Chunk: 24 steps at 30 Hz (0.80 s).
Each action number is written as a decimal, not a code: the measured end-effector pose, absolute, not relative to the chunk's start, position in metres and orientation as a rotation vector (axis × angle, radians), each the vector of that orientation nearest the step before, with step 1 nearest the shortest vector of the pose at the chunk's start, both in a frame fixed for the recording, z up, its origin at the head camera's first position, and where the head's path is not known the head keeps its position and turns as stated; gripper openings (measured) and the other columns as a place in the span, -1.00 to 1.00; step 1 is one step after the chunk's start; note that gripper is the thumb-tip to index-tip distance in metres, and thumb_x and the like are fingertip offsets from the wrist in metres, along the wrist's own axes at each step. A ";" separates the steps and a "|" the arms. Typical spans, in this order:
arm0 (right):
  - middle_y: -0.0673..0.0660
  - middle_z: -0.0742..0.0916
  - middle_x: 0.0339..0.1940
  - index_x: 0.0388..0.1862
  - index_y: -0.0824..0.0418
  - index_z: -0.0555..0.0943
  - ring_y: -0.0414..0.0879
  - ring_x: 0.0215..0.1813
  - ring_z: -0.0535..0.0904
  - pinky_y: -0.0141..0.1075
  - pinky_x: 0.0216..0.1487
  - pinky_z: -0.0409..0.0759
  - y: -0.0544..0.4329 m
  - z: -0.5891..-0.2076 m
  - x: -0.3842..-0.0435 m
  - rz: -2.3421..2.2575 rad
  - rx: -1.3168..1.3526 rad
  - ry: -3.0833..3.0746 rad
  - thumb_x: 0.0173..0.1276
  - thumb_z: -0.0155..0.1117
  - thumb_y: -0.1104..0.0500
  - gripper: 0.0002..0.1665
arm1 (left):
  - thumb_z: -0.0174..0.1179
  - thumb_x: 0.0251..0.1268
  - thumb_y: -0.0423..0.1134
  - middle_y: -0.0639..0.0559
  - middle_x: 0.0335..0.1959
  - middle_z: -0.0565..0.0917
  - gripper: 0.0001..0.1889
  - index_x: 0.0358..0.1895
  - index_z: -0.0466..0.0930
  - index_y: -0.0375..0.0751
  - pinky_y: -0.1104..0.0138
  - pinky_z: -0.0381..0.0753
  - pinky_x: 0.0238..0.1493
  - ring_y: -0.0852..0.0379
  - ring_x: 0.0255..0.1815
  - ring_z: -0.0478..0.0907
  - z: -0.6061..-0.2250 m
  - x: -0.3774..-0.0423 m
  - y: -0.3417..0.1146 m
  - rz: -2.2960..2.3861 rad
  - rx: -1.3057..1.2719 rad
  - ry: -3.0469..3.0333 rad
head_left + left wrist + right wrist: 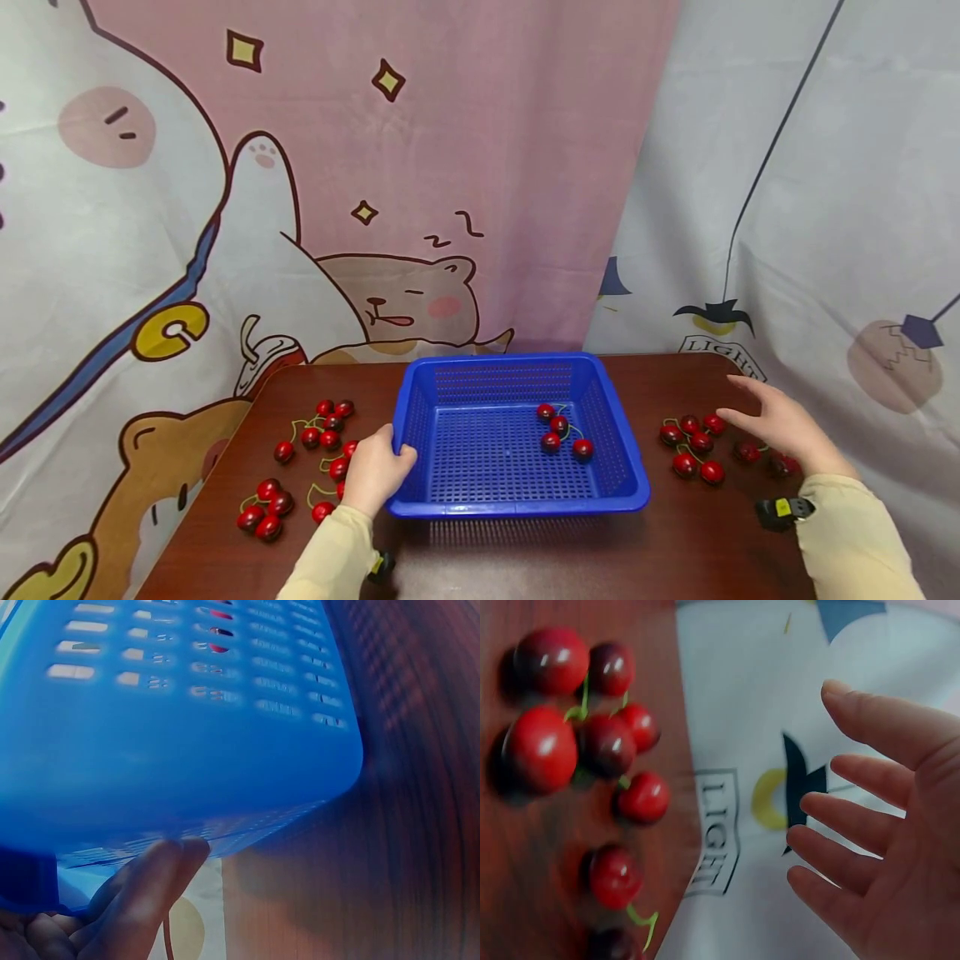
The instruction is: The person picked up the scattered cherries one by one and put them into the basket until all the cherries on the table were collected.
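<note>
A blue plastic basket with slotted walls stands mid-table, several red cherries lying in its right half. My left hand grips its left rim, thumb on the inner side. In the left wrist view the fingers lie against the blue plastic, the rest of the grip partly hidden. Off to the right, my right hand hovers by a group of cherries, its fingers spread and holding nothing. The right wrist view shows that hand apart from the cherries.
Several bunches of cherries with green stems lie on the brown table left of the basket, some partly behind my left hand. A pair of cherries sits under my right wrist. A cartoon-print curtain hangs behind the table.
</note>
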State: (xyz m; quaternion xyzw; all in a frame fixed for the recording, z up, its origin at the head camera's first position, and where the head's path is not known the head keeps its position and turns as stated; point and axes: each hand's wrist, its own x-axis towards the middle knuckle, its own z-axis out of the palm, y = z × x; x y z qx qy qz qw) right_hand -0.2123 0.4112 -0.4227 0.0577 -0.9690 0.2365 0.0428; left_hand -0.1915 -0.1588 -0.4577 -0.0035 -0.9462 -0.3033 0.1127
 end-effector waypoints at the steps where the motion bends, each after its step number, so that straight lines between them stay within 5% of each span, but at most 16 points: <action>1: 0.65 0.38 0.26 0.34 0.53 0.29 0.55 0.24 0.29 0.38 0.12 0.27 0.416 -0.425 -0.213 0.718 0.166 -2.968 0.34 0.32 -0.12 -0.10 | 0.17 0.12 -0.32 -0.20 -0.45 0.67 -0.82 -0.26 0.55 -0.37 0.04 0.61 -0.40 -0.06 -0.54 0.59 -0.458 -0.191 -0.159 -0.889 -0.010 -2.776; 15: 0.73 0.35 0.20 0.26 0.71 0.23 0.61 0.19 0.30 0.37 0.12 0.30 0.458 -0.452 -0.222 0.654 0.037 -3.090 0.39 0.23 -0.11 -0.07 | 0.17 0.10 -0.32 -0.20 -0.47 0.66 -0.83 -0.28 0.54 -0.36 0.02 0.60 -0.41 -0.09 -0.54 0.58 -0.458 -0.191 -0.159 -0.876 -0.023 -2.763; 24: 0.76 0.38 0.12 0.16 0.74 0.28 0.62 0.10 0.34 0.36 0.08 0.33 0.469 -0.465 -0.224 0.601 -0.001 -3.121 0.36 0.24 0.08 -0.25 | 0.18 0.10 -0.32 -0.19 -0.48 0.66 -0.84 -0.29 0.54 -0.36 0.03 0.60 -0.41 -0.07 -0.55 0.57 -0.458 -0.190 -0.159 -0.882 -0.024 -2.763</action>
